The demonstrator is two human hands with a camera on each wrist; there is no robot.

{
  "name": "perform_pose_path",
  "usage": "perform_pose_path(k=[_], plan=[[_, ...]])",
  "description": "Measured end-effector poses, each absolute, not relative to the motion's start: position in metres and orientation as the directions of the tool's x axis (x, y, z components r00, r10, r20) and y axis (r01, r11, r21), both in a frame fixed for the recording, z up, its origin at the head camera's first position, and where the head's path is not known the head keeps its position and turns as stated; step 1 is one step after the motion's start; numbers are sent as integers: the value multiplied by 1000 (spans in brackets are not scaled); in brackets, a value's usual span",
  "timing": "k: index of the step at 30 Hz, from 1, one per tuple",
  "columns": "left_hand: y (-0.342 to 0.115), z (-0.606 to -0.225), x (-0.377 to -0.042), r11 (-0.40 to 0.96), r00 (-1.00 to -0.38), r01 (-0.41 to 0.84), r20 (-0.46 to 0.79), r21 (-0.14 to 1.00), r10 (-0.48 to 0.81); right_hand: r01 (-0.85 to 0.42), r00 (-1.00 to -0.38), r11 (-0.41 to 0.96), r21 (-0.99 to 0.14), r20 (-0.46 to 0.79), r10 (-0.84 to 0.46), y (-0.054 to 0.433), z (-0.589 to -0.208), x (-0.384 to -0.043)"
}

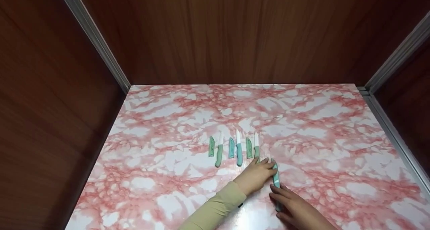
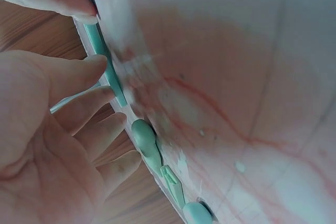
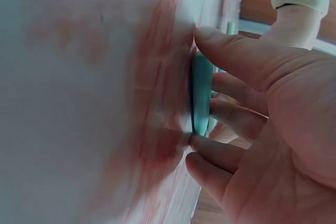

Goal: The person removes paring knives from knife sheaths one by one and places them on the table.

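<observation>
A turquoise knife (image 1: pixel 276 179) lies lengthwise between my two hands, at the right end of a row of small knives. A pale band crosses it midway; whether a sheath covers its blade I cannot tell. My left hand (image 1: pixel 257 178) has its fingertips against the knife's far part, thumb and fingers loosely extended. Beside the near end, my right hand (image 1: pixel 292 203) rests with spread fingers around the dark turquoise handle (image 3: pixel 202 93). Just left of my left fingers is a green-handled knife (image 1: pixel 256 144), its handle partly covered by that hand, with a green sheath (image 1: pixel 249 148) alongside.
Farther left lie a blue-handled knife (image 1: pixel 239 152) with a blue sheath (image 1: pixel 231 147), then a green-handled knife (image 1: pixel 219 154) with a green sheath (image 1: pixel 211 146). All point away on the red-and-white marbled table (image 1: pixel 161 179). Brown wood panels (image 1: pixel 228 35) enclose the back and sides.
</observation>
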State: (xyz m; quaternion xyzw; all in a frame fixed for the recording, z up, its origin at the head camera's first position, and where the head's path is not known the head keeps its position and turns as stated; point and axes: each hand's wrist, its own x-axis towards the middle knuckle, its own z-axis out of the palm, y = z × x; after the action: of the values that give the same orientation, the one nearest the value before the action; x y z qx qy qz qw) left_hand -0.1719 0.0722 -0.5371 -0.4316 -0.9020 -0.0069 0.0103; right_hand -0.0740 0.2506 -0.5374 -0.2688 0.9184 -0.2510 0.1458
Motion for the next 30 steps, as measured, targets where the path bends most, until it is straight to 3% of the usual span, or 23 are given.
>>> perform_pose_path(k=[9, 19, 30], plan=[[71, -537, -172, 630, -630, 776, 27, 30, 776, -424, -819, 740, -521, -128, -560, 247, -535, -75], [72, -536, -172, 626, -627, 779, 33, 31, 778, -549, -794, 714, -436, 3, -608, 246, -537, -75], [73, -536, -173, 626, -628, 778, 42, 54, 777, -518, -795, 691, -505, -14, -606, 249, -533, -77]])
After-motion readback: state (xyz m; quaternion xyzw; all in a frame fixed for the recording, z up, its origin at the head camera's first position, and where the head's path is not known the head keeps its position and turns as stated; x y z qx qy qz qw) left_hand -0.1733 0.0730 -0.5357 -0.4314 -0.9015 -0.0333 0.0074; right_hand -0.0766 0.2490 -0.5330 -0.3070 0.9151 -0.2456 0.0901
